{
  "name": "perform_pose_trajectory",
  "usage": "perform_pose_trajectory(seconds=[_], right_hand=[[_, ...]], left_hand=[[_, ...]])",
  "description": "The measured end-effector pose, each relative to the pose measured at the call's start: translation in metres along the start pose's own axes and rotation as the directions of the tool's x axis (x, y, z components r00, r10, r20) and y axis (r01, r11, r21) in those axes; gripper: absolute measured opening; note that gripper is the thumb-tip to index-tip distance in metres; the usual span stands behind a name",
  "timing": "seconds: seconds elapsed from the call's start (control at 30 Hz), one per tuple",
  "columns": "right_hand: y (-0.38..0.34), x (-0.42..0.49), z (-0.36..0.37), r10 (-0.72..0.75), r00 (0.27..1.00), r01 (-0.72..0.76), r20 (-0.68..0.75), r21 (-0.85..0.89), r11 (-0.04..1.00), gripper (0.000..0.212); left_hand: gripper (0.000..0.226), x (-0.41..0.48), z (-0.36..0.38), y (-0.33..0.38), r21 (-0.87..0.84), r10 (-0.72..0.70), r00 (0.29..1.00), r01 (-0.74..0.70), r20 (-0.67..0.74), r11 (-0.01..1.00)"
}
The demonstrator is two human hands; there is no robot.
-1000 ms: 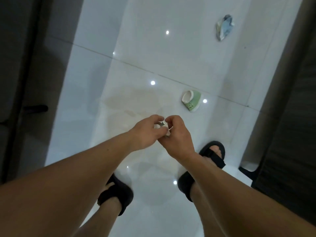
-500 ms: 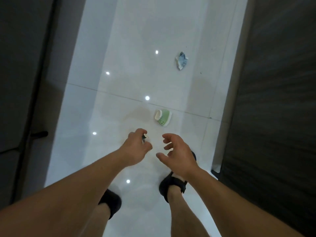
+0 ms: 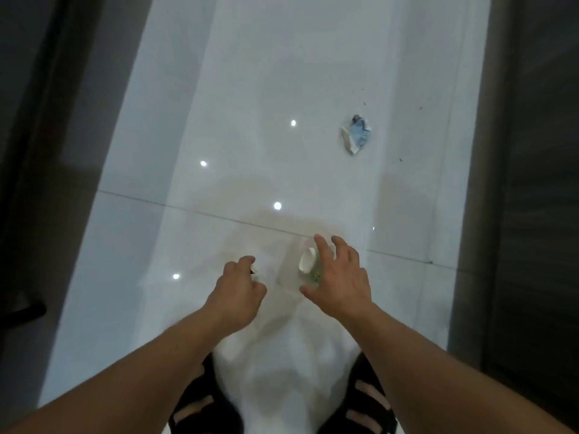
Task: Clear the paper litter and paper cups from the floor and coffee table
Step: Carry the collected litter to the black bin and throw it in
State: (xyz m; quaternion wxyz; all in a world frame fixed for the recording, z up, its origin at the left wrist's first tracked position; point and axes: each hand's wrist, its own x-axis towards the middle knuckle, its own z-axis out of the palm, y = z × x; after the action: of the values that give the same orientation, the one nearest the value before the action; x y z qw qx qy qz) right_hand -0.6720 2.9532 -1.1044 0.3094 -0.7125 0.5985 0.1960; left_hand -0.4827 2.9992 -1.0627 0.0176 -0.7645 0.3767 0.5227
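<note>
Now the right grip (image 3: 340, 280) is spread wide, fingers arched and thumb swung out, poised over the cup (image 3: 306, 262). The span looks set to close round the cup's body. Whether any fingertip already touches it I cannot tell.

The cup lies on its side on the floor (image 3: 250, 89), white mouth turned to the left and its green wall mostly hidden under the palm. It sits just near of a grout line. A tipped cup can roll, so coming down from above with fingers on both sides seems the sensible way to trap it.

Just left of it, the left grip (image 3: 238, 289) is curled in, pinching a small white scrap (image 3: 253, 271) between thumb and forefinger. My guess is that it holds this litter so that the right stays free for the larger piece. It hangs a little apart from the cup and does not touch it.

Farther off, to the right, a crumpled blue and white paper (image 3: 356, 135) lies alone on the tile, well apart from both grips and not yet collected.

Nearest of all, two black sandals (image 3: 371, 399) straddle the spot, placing the person right over the cup. Dark furniture borders the floor left and right.
</note>
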Motion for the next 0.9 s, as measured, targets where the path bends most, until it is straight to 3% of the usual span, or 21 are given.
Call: perform_pose_trajectory(seconds=[0.17, 0.3, 0.53, 0.77, 0.9], right_hand=[[-0.007, 0.023, 0.033, -0.029, 1.000, 0.031, 0.011, -0.149, 0.988, 0.074], [-0.014, -0.001, -0.001, 0.025, 0.999, -0.023, 0.024, -0.079, 0.997, 0.070], [-0.034, -0.129, -0.159, 0.030, 0.999, -0.030, 0.017, 0.014, 0.999, 0.077], [-0.044, -0.294, -0.331, 0.151, 0.984, -0.131, -0.100, 0.178, 0.975, 0.077], [-0.042, -0.388, -0.391, 0.268, 0.952, -0.225, -0.146, 0.256, 0.940, 0.079]], left_hand=[[0.056, 0.033, -0.007, -0.011, 0.023, 0.072, 0.997, -0.072, 0.004, 0.997], [0.055, 0.013, -0.030, 0.004, 0.067, 0.075, 0.997, -0.076, 0.027, 0.995], [0.054, -0.124, -0.103, 0.097, 0.155, 0.123, 0.983, -0.144, 0.139, 0.977], [0.051, -0.297, -0.179, 0.232, 0.267, 0.327, 0.930, -0.361, 0.166, 0.893], [0.052, -0.390, -0.190, 0.288, 0.326, 0.435, 0.870, -0.491, 0.232, 0.808]])
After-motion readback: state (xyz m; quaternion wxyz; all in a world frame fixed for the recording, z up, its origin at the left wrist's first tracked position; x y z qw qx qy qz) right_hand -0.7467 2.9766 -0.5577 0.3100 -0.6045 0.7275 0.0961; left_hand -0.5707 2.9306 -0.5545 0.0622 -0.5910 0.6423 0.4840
